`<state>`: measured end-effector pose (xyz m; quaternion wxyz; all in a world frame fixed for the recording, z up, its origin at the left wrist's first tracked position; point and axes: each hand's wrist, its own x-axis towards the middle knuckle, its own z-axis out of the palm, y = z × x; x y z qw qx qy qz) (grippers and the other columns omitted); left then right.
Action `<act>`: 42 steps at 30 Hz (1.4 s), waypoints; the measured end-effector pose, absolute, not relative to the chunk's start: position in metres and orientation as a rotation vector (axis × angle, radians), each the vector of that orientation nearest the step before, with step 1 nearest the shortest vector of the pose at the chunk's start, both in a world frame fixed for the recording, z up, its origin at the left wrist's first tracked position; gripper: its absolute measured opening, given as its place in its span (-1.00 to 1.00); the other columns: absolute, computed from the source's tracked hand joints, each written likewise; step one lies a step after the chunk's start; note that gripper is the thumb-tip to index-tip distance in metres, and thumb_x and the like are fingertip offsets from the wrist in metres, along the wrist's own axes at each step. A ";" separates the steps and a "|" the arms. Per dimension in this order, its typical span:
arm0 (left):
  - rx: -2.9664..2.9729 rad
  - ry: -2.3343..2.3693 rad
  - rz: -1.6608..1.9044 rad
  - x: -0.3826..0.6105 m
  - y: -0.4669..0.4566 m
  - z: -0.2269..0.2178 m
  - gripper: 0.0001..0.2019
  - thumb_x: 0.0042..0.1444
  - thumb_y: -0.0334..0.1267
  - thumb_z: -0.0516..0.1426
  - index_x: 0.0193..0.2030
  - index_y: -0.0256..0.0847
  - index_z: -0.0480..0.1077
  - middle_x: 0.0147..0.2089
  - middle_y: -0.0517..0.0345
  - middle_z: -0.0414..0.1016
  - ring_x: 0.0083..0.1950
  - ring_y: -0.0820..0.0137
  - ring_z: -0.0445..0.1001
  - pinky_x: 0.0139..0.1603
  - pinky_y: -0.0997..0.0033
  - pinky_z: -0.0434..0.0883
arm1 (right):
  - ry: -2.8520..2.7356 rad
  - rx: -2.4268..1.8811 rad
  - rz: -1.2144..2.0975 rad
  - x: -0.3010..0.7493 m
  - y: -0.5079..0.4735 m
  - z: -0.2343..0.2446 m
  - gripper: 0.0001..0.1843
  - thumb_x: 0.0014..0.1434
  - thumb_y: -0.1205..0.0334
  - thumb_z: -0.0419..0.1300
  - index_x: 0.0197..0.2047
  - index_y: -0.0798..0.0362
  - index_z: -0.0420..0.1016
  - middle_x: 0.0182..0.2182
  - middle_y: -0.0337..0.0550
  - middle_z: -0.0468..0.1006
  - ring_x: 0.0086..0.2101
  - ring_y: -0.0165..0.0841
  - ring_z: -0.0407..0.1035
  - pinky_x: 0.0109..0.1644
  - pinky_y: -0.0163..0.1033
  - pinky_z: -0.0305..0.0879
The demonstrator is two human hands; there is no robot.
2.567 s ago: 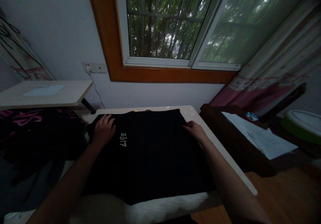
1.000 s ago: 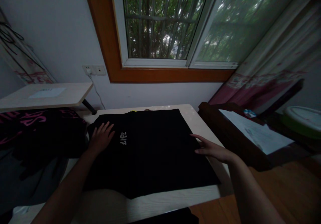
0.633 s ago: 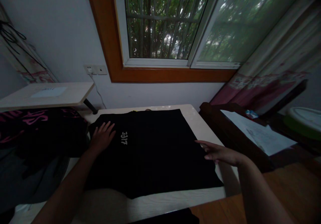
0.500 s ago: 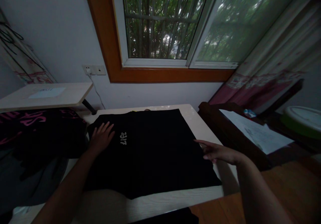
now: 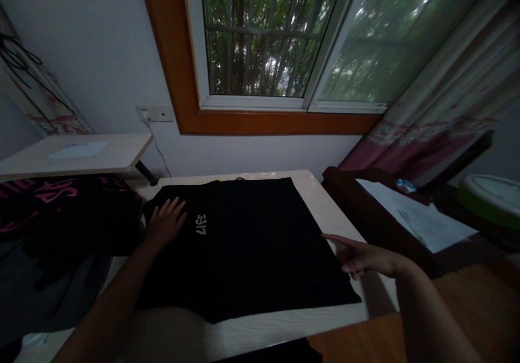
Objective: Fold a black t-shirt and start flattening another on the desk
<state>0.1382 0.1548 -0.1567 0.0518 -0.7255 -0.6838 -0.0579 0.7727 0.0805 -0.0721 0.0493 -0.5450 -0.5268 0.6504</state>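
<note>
A black garment [image 5: 252, 249] with small white print lies spread flat on a white table [image 5: 320, 206]. My left hand [image 5: 164, 223] rests flat on its left side beside the print, fingers stretched out and apart. My right hand [image 5: 365, 257] hovers at the garment's right edge, near the table's right side. Its forefinger points left over the cloth and the other fingers curl loosely; it holds nothing.
A heap of black clothes with pink lettering [image 5: 60, 211] lies to the left under a pale side table [image 5: 77, 154]. A dark wooden desk with papers [image 5: 414, 219] stands to the right. A window and a wall socket [image 5: 154, 114] are behind the table.
My right hand has slid from the garment's far right corner down along its right edge towards me. My left hand's fingers have straightened out flat and it has stayed in place.
</note>
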 end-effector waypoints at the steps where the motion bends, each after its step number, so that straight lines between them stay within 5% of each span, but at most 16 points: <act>1: -2.208 -2.079 -0.176 0.139 0.155 -0.156 -0.44 0.40 0.02 -0.14 0.46 -0.06 0.17 0.54 0.06 0.06 0.55 0.05 -0.01 0.46 -0.20 0.01 | -1.609 -1.669 1.980 0.774 0.080 -0.070 0.28 -0.04 0.07 0.47 0.55 -0.12 -0.22 -0.34 -0.22 0.54 -0.38 -0.33 0.46 -0.29 -0.25 0.35; 4: -2.199 -2.096 -0.160 0.140 0.154 -0.154 -0.45 0.41 0.01 -0.15 0.45 -0.07 0.18 0.54 0.06 0.07 0.54 0.04 -0.01 0.46 -0.22 0.02 | -1.651 -1.723 1.896 0.775 0.082 -0.066 0.18 0.06 -0.04 0.42 0.55 -0.07 -0.17 -0.30 -0.16 0.56 -0.35 -0.32 0.47 -0.27 -0.24 0.36; 8: -2.198 -2.103 -0.159 0.142 0.153 -0.152 -0.45 0.41 -0.01 -0.14 0.46 -0.08 0.17 0.54 0.07 0.06 0.55 0.06 -0.02 0.46 -0.21 0.02 | -1.783 -1.872 1.483 0.766 0.100 -0.075 -0.14 0.18 -0.25 0.23 0.41 0.01 0.22 -0.33 -0.11 0.56 -0.35 -0.27 0.46 -0.25 -0.17 0.39; 12: -2.216 -2.120 -0.182 0.149 0.150 -0.146 -0.48 0.41 -0.05 -0.12 0.43 -0.08 0.21 0.54 0.07 0.05 0.54 0.04 0.00 0.44 -0.30 0.05 | -1.967 -1.934 0.811 0.726 0.125 -0.090 -0.43 0.24 -0.12 0.16 0.20 0.01 0.49 -0.13 0.03 0.59 -0.14 -0.13 0.51 0.05 -0.02 0.40; 18: -2.407 -1.882 -0.319 0.196 0.135 -0.122 -0.56 0.39 -0.13 -0.09 0.28 -0.09 0.40 0.43 0.07 0.30 0.50 0.09 0.12 0.48 -0.26 0.02 | -2.106 -1.562 0.447 0.592 0.141 -0.111 -0.39 0.37 -0.01 0.02 0.39 0.06 0.29 0.35 0.08 0.27 0.32 -0.07 0.18 0.41 0.10 0.11; 22: -2.529 -1.781 -0.361 0.229 0.128 -0.121 -0.54 0.40 -0.12 -0.09 0.31 -0.12 0.37 0.41 0.06 0.32 0.49 0.12 0.15 0.48 -0.19 0.06 | -2.280 -1.395 0.430 0.500 0.139 -0.128 -0.33 0.42 -0.05 -0.04 0.46 0.10 0.16 0.47 0.02 0.04 0.44 -0.04 -0.11 0.47 0.15 -0.04; 26: -2.524 -1.784 -0.359 0.238 0.123 -0.137 -0.52 0.38 -0.12 -0.06 0.38 -0.11 0.29 0.47 0.03 0.22 0.50 0.11 0.13 0.48 -0.16 0.09 | -2.425 -1.326 0.351 0.460 0.139 -0.140 -0.29 0.40 -0.14 -0.02 0.50 -0.03 0.06 0.49 -0.07 -0.04 0.45 -0.02 -0.18 0.48 0.24 -0.17; 33: -2.530 -1.768 -0.349 0.232 0.119 -0.143 -0.50 0.40 -0.11 -0.08 0.42 -0.10 0.24 0.50 0.06 0.15 0.52 0.14 0.08 0.50 -0.15 0.06 | -2.375 -1.489 0.226 0.503 0.154 -0.145 -0.26 0.41 -0.24 -0.12 0.46 0.03 0.17 0.48 -0.01 0.01 0.45 -0.08 -0.14 0.49 0.15 -0.22; 42: -2.546 -1.756 -0.322 0.233 0.117 -0.140 -0.51 0.40 -0.11 -0.07 0.43 -0.03 0.22 0.52 0.07 0.10 0.53 0.13 0.05 0.50 -0.18 0.03 | -2.089 -1.998 0.033 0.642 0.188 -0.155 -0.32 0.42 -0.10 -0.09 0.45 0.11 0.17 0.46 0.09 0.05 0.44 -0.06 -0.12 0.45 0.14 -0.14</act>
